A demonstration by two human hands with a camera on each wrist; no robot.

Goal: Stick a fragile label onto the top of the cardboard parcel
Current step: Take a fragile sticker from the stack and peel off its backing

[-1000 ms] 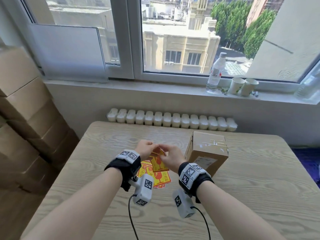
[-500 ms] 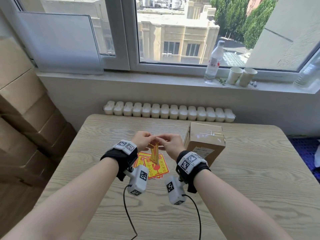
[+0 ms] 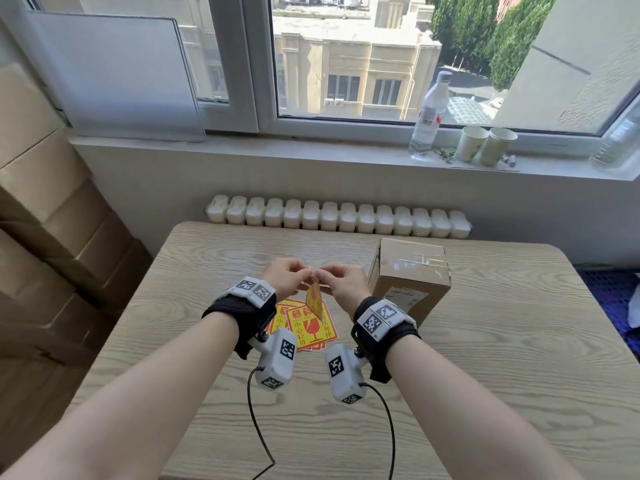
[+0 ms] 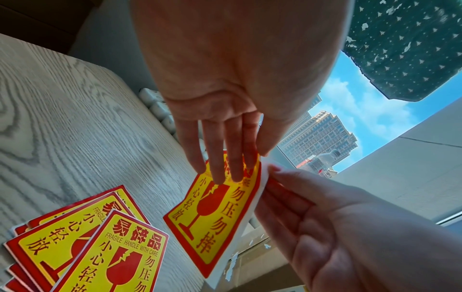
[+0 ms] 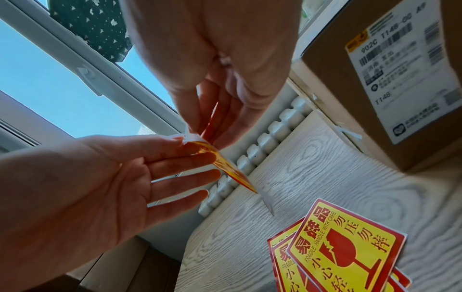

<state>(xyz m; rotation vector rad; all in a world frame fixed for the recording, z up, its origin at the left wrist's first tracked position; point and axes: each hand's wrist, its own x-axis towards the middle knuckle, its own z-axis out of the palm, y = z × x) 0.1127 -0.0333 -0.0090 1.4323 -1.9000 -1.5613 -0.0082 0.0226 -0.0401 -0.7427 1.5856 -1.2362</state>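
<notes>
Both hands meet above the bench (image 3: 485,341): the left hand (image 3: 284,278) pinches the fragile label (image 4: 215,213) at its top edge, while the right hand (image 3: 343,284) pinches its white backing (image 4: 240,227). The label (red border, yellow field, broken-glass mark) hangs edge-on. The stack of labels (image 3: 308,327) below, at six o'clock, reads "FRAGILE HANDLE WITH CARE". The cardboard parcel (image 3: 408,275) stands at three o'clock, taped on top; its shipping slip (image 5: 405,75) reads "T148".
</notes>
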